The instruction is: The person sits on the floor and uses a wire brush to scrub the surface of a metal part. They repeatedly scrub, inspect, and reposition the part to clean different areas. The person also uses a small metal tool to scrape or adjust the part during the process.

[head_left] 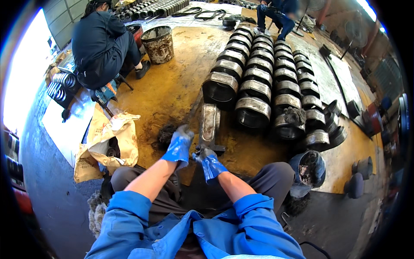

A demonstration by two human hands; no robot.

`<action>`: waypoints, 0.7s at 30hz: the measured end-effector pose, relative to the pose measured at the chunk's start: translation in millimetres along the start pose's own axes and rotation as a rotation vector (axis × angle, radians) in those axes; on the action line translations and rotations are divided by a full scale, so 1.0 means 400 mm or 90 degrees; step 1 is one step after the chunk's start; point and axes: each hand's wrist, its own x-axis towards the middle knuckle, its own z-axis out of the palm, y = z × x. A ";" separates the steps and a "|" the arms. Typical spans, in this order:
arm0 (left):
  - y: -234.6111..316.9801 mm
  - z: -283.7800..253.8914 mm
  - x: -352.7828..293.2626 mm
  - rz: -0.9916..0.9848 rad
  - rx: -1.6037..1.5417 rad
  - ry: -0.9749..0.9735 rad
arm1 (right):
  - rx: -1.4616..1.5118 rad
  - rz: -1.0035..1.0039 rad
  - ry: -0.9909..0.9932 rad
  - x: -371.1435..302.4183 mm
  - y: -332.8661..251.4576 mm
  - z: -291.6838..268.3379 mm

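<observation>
Both of my hands wear blue rubber gloves with dark, dirty fingers. A long grey metal part (208,124) with a flat, worn top face lies in front of me, pointing away toward the rows of metal rings. My right hand (209,163) is closed at its near end, by a dark block-like foot. To the left of the part, my left hand (180,144) is raised with its fingers smeared by motion, so whether it holds anything is unclear. Beside it on the stained board sits a dark clump of fibre (166,134).
Several rows of thick metal rings (254,108) stretch away ahead. A torn paper sack (116,144) stands at left, a bucket (308,168) at right. One person (101,47) crouches near a dirty bucket (158,45); another person (278,15) sits far off.
</observation>
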 end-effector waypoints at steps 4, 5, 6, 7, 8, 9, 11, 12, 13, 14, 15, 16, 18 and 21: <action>0.093 -0.107 0.151 0.030 -0.161 0.000 | -0.157 0.032 -0.086 0.009 -0.153 -0.049; 0.115 -0.125 0.189 0.025 -0.199 -0.033 | -0.162 0.044 -0.123 0.017 -0.155 -0.049; 0.133 -0.146 0.209 0.019 -0.235 -0.063 | -0.166 0.055 -0.163 0.026 -0.161 -0.045; 0.155 -0.156 0.201 0.018 -0.247 -0.067 | -0.168 0.064 -0.175 0.031 -0.155 -0.049; 0.195 -0.169 0.183 -0.039 -0.303 -0.081 | -0.180 0.076 -0.169 0.036 -0.135 -0.049; 0.235 -0.203 0.164 -0.095 -0.354 -0.085 | -0.194 0.068 -0.172 0.045 -0.127 -0.039; 0.291 -0.283 0.117 -0.153 -0.477 -0.106 | -0.178 0.067 -0.170 0.032 -0.140 -0.039; 0.303 -0.304 0.096 -0.205 -0.588 -0.131 | -0.192 0.065 -0.176 0.019 -0.128 -0.029; 0.286 -0.311 0.101 -0.172 -0.643 -0.173 | -0.144 0.061 -0.158 0.011 -0.098 -0.013; 0.296 -0.305 0.105 -0.166 -0.656 -0.178 | -0.093 0.059 -0.133 0.010 -0.057 0.009; 0.318 -0.299 0.105 -0.151 -0.651 -0.199 | 0.007 0.030 -0.055 -0.008 0.008 0.041; 0.320 -0.308 0.102 -0.142 -0.641 -0.203 | 0.015 0.022 -0.015 -0.019 0.008 0.052; 0.312 -0.318 0.114 -0.153 -0.663 -0.195 | -0.068 0.046 0.023 0.006 -0.021 0.045; 0.341 -0.355 0.126 -0.125 -0.630 -0.127 | 0.045 0.005 -0.106 0.035 -0.081 -0.007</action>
